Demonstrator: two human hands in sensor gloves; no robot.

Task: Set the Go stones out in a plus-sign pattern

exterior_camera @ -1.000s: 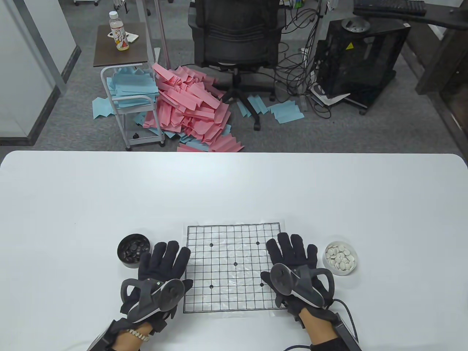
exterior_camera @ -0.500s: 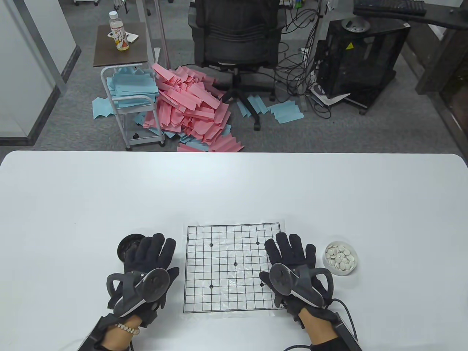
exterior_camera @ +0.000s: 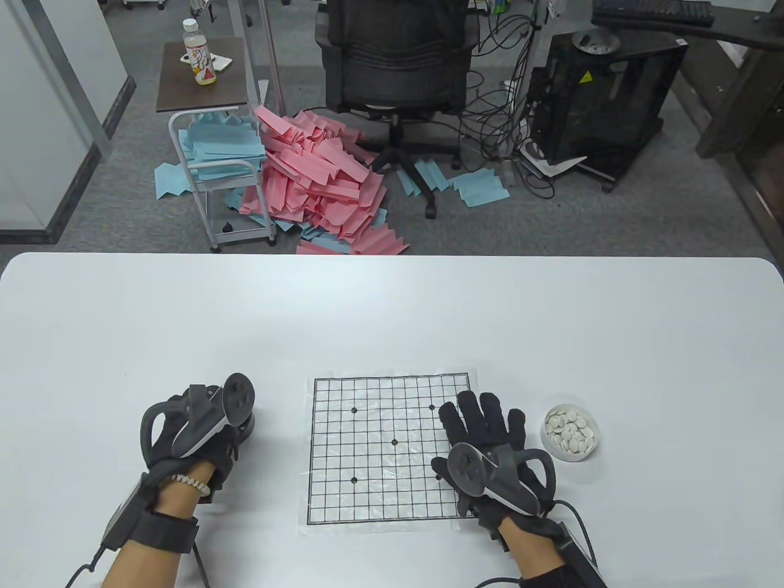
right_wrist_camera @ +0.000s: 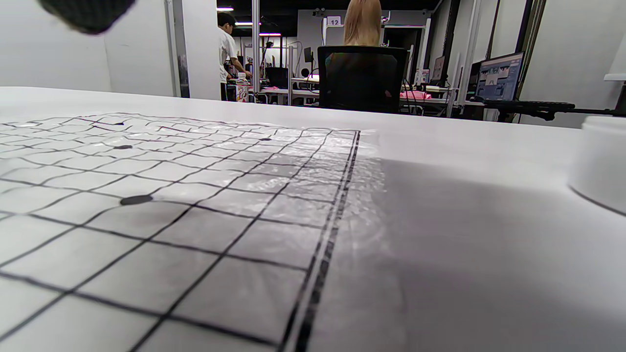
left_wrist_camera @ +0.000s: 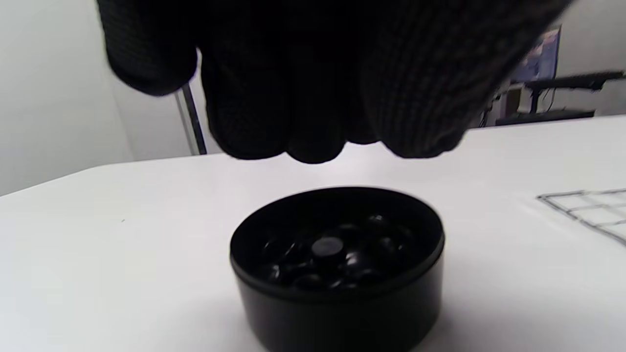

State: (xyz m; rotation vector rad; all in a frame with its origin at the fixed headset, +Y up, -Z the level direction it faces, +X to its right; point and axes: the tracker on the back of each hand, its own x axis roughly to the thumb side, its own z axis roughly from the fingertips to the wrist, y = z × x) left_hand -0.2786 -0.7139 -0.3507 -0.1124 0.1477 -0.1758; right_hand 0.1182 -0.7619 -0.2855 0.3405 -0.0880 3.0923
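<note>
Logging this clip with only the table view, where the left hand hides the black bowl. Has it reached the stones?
Observer: No. In the left wrist view the fingers hang above the bowl, clear of its rim.
Operator: Are there stones in it?
Observer: Yes, black stones lie inside. I see none at the fingertips.
Operator: Is the right hand pressing the board?
Observer: Can't tell. The right wrist view sits low over the board's right edge, and only one fingertip shows, at the top left corner.
</note>
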